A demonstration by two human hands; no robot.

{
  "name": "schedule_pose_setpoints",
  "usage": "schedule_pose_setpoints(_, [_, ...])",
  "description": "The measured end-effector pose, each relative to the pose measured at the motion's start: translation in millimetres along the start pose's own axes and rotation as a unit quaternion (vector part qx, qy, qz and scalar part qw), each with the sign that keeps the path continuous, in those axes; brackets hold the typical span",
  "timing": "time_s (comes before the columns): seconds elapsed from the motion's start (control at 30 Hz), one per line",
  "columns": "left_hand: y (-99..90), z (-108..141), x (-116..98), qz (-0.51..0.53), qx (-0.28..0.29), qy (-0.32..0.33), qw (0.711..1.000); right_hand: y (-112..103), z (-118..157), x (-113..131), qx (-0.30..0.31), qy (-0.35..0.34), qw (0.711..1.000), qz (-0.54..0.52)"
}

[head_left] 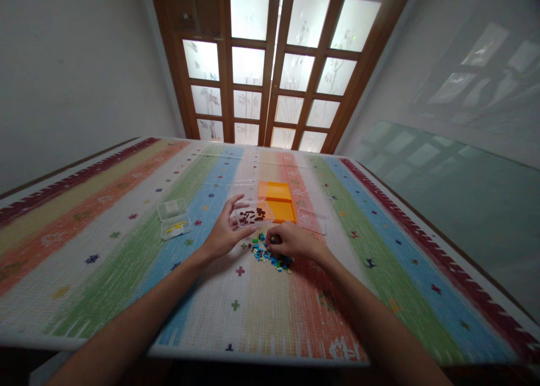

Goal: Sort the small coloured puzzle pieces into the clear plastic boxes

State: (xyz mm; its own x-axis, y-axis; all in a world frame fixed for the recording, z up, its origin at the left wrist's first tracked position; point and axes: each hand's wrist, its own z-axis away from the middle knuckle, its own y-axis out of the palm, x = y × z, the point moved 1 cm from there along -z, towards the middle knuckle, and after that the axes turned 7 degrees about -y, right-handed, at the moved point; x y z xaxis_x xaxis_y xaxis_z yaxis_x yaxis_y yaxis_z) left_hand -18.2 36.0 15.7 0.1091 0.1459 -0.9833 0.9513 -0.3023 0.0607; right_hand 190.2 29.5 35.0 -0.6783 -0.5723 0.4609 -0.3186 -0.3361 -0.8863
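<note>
My left hand point(225, 229) holds a clear plastic box point(270, 220) by its left end, fingers behind it and thumb along the near side. Several small dark brown pieces point(252, 215) lie in that box. Just to the right, my right hand point(289, 239) reaches into a pile of small blue, green and cream pieces point(264, 254), its fingertips pinched together at the pile's upper edge. Whatever is between those fingertips is too small to make out. Part of the pile is hidden under the right hand.
An open clear box point(174, 227) with yellow pieces stands to the left. Behind the hands lies an orange two-part case point(282, 210). A clear lid or tray point(312, 221) is right of it. The striped tablecloth point(236, 330) covers the table.
</note>
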Motion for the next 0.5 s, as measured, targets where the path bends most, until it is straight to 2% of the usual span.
schedule_pose_setpoints(0.13, [-0.3,0,0,-0.012,0.000,0.003,1.000,0,0,0,-0.016,0.003,1.000,0.014])
schedule_pose_setpoints(0.33, [0.3,1,0,-0.006,0.002,-0.002,1.000,0,0,0,-0.003,-0.004,1.000,0.002])
schedule_pose_setpoints(0.5, [0.6,2,-1,0.002,-0.002,-0.012,1.000,-17,7,2,-0.007,-0.051,0.995,-0.088])
